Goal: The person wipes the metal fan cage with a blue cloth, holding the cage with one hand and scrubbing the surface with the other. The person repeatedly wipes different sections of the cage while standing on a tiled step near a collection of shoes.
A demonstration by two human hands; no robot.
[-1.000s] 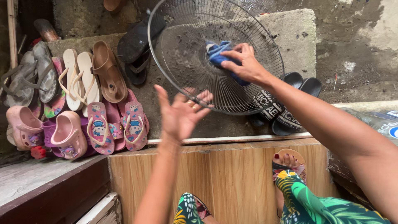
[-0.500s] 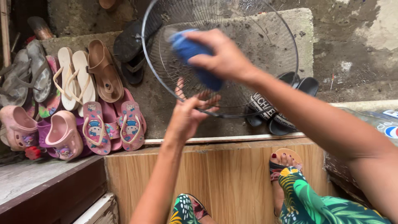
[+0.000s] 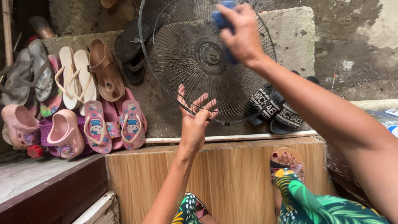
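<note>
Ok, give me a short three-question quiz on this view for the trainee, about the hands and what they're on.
1. True or false: the right hand presses a blue cloth against the fan grille.
2. Where does the left hand touch the grille?
A. top rim
B. lower rim
C. centre hub
3. Fill in: the pairs of pink sandals lie to the ___ of the grille in the picture.

Key
1. True; the cloth sits under the fingers near the grille's upper part.
2. B; the fingers spread against the lower wires and rim.
3. Left, beside the beige sandals on the concrete step.
</note>
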